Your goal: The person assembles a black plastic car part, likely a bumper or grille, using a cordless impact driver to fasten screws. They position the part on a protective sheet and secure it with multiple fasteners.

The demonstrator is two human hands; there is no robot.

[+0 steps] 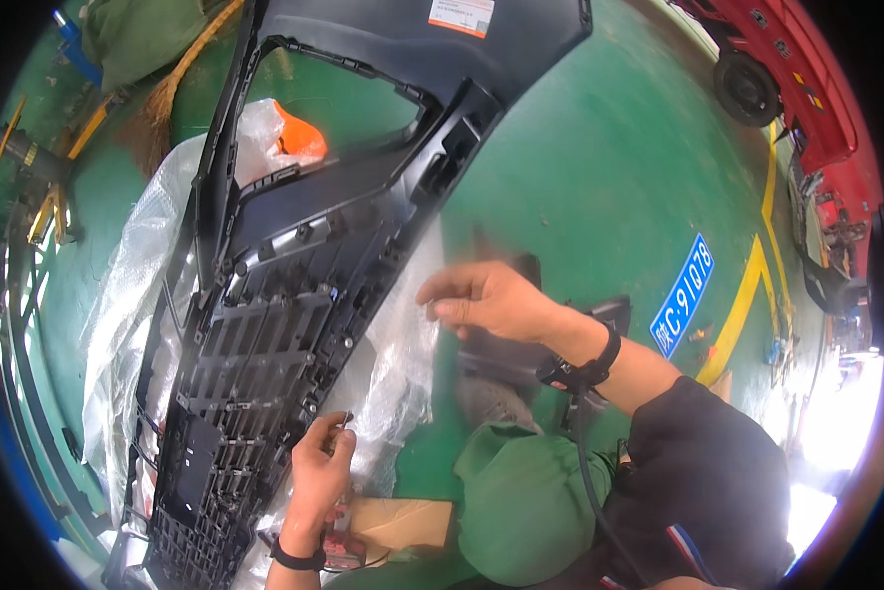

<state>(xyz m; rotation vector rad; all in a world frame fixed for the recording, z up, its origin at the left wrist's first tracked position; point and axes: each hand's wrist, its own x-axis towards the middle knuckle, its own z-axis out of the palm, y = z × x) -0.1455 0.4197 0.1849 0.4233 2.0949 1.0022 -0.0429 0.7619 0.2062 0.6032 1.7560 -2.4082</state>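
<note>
Nearest, green-clothed knee (525, 506) and dark sleeve (707, 462); a black cable (584, 462) runs from the right wrist's strapped device (570, 374) down past the knee; it could snag on the knee or a bumper edge if the arm swings wide. Left hand (322, 470) at the bumper's near right edge, thumb and forefinger pinched round a small dark piece (345, 420), exact kind too small to tell; a loose pinch could let it drop into the grille ribs, hard to fish out. Red power tool (343, 551) just beside the left wrist, partly hidden, cardboard (402, 519) next to it; a careless elbow could knock the tool. Right hand (496, 300) in the air right of the bumper, slightly blurred; fingers loosely curled, thumb apart, nothing seen between them.

Black bumper (265, 344) with grille lies lengthwise on the floor, inner side up, running from lower left to the top; crumpled plastic wrap (132, 324) under and beside it; the wrap could slide if the bumper is leaned on, and thin tabs could crack under a heavy push. Farther out, blue plate (683, 295) on the green floor (570, 177); broom (161, 113) upper left; red vehicle (821, 88) upper right.
</note>
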